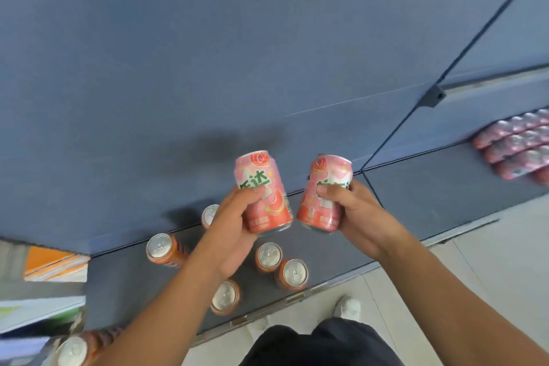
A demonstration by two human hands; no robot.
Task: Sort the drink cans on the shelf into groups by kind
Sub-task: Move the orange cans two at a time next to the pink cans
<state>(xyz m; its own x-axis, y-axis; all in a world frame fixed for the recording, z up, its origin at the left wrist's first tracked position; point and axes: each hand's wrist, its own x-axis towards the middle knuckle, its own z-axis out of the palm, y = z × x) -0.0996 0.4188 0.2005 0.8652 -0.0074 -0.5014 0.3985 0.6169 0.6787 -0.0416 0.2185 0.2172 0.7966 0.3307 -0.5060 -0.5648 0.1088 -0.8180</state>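
Note:
My left hand (pixel 234 226) grips a pink peach-print can (pixel 264 184), held up above the grey shelf (pixel 326 249). My right hand (pixel 350 208) grips a second pink can of the same kind (pixel 323 175), just to the right of the first. Both cans are tilted slightly and are off the shelf. Below them several orange cans stand upright on the shelf: one at the left (pixel 162 249), two side by side in the middle (pixel 269 255) (pixel 294 273), one under my left forearm (pixel 225 297). Another can top (pixel 209 214) shows behind my left hand.
A block of pink cans (pixel 517 145) stands grouped on the neighbouring shelf section at the far right. An orange can (pixel 74 349) sits at the lower left corner. Orange and white boxes (pixel 56 264) lie at the left. The grey back panel (pixel 208 53) rises behind the shelf.

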